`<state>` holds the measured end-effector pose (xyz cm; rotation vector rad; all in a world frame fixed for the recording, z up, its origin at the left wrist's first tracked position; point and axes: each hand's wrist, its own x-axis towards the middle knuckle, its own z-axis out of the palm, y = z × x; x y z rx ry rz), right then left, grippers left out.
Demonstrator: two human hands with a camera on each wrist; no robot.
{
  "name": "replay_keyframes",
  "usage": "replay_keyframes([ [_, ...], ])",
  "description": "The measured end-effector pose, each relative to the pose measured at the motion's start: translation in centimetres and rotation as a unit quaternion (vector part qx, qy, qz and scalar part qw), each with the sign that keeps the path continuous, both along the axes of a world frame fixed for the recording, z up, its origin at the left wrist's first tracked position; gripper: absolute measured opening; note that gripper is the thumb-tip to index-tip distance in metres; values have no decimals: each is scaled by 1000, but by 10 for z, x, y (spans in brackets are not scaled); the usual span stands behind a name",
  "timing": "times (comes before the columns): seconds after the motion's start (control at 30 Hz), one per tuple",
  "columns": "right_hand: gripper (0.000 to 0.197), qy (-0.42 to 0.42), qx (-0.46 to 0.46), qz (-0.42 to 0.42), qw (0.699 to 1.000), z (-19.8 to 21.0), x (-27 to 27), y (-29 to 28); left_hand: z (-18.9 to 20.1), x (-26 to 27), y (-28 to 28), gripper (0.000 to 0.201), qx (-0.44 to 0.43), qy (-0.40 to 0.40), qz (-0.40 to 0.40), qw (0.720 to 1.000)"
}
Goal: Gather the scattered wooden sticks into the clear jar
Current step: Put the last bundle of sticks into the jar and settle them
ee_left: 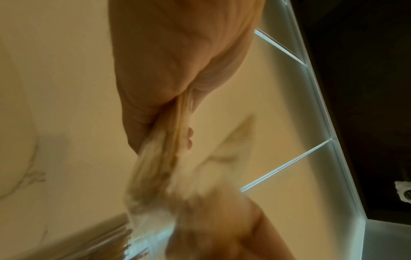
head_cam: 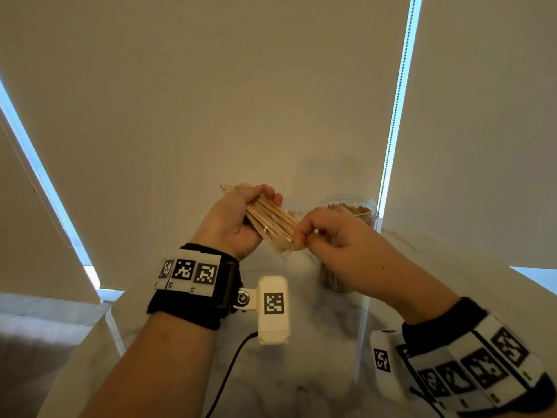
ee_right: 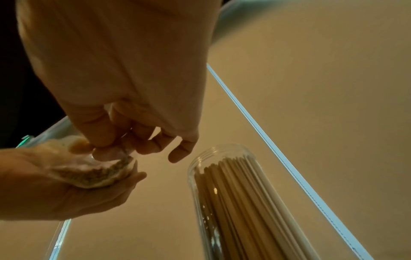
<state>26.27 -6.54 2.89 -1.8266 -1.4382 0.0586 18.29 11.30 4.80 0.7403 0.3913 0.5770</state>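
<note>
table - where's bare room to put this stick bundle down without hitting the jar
Bare marble table shows between the two forearms, on the near side of the clear jar, and in a strip left of the jar under the left hand. It is crowded where the right hand pinches the wrapped stick bundle right in front of the jar.

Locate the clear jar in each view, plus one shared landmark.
Head: clear jar right of centre, behind the right hand.
Left wrist: not identifiable; the bottom is blurred.
Right wrist: lower right, upright, full of sticks.
Landmark: the stick bundle held in the left hand.
</note>
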Motion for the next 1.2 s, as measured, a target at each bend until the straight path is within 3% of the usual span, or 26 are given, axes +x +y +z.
replay_keyframes([
  [0.1, 20, 26, 0, 9, 1000, 5, 7, -6, 3, -7, 9, 14, -10, -17, 26, 999],
  [0.23, 20, 126, 18, -73, 989, 1, 10, -1, 12, -15, 11, 13, 14, -41, 51, 998],
  [0.3, 33, 266, 19, -119, 956, -2, 7, 6, 17, -13, 0, 9, 56, -28, 48, 997],
  [0.37, 50, 415, 14, -125, 901, -1, 2, 10, 19, -6, -17, 10, 98, -3, 38, 994],
  [0.47, 60, 523, -4, -89, 848, -1, -6, 8, 14, 5, -41, 11, 121, 6, 31, 992],
  [0.8, 75, 542, -129, -41, 829, -23, -11, 15, 5, 17, -47, 19, 163, -18, 154, 974],
  [1.2, 72, 330, -205, -147, 910, -11, -1, 8, 12, -8, -10, 9, 72, -74, 230, 968],
])
